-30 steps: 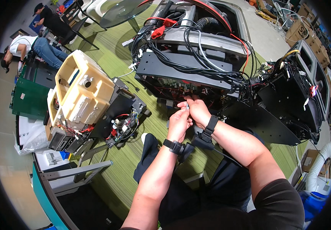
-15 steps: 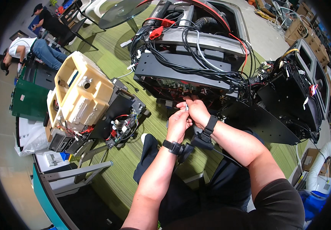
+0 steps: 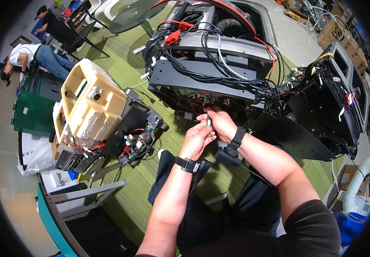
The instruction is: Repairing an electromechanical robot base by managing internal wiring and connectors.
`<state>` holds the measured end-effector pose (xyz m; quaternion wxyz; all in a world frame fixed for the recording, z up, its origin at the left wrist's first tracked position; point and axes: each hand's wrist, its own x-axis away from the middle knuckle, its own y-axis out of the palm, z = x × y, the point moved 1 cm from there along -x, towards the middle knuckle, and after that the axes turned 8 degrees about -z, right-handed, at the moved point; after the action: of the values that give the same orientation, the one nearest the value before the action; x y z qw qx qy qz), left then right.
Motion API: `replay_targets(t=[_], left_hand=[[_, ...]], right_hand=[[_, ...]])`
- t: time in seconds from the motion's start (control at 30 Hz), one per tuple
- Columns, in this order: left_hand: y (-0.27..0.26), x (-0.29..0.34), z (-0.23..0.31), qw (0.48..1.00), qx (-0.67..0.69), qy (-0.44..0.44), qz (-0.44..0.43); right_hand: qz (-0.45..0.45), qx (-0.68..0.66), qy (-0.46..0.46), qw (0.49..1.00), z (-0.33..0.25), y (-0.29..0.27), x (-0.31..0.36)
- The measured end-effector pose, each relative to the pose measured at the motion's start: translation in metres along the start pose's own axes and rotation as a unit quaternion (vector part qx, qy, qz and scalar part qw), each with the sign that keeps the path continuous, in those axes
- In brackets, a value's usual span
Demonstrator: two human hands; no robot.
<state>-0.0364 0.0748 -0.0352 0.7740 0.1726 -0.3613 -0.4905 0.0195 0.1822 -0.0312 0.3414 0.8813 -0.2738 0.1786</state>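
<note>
My left hand (image 3: 197, 138) pinches a short, slim dark-and-silver piece (image 3: 209, 122), too small to name, between thumb and fingers. Right beside it, my right hand (image 3: 222, 125) is closed, its fingertips at the open underside of a black metal housing (image 3: 206, 77); what they grip is hidden. Inside that housing, circuit boards (image 3: 193, 95) and thin red wires show in shadow just beyond my fingers. A thick bundle of black cables (image 3: 219, 76) runs across the housing's top. Both wrists wear black straps with small dark devices.
To the left stands a cream plastic shell (image 3: 93, 103) over a machine with exposed wiring (image 3: 135, 143). A black metal panel (image 3: 290, 135) and a wired unit (image 3: 313, 103) are on the right. A metal-legged stand (image 3: 86, 190) is at lower left. Two people work at far left.
My left hand and forearm have shifted slightly left, and more of the slim piece shows between the fingers. The right hand stays nearly in place.
</note>
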Motion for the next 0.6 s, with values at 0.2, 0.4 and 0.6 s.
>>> replay_targets(t=[0.2,0.4,0.6], left_hand=[[0.0017,-0.0012,-0.0021,1.000,-0.021,-0.006,0.006],[0.0024,-0.0018,-0.0022,0.999,-0.031,-0.007,0.013],[0.0028,-0.0019,-0.0024,0.999,-0.037,-0.008,0.021]], right_hand=[[-0.006,-0.002,0.001,1.000,-0.0014,-0.0006,0.0019],[-0.009,0.001,0.009,1.000,-0.0013,-0.0021,0.0017],[-0.014,0.014,0.007,1.000,0.0001,-0.0031,-0.0002]])
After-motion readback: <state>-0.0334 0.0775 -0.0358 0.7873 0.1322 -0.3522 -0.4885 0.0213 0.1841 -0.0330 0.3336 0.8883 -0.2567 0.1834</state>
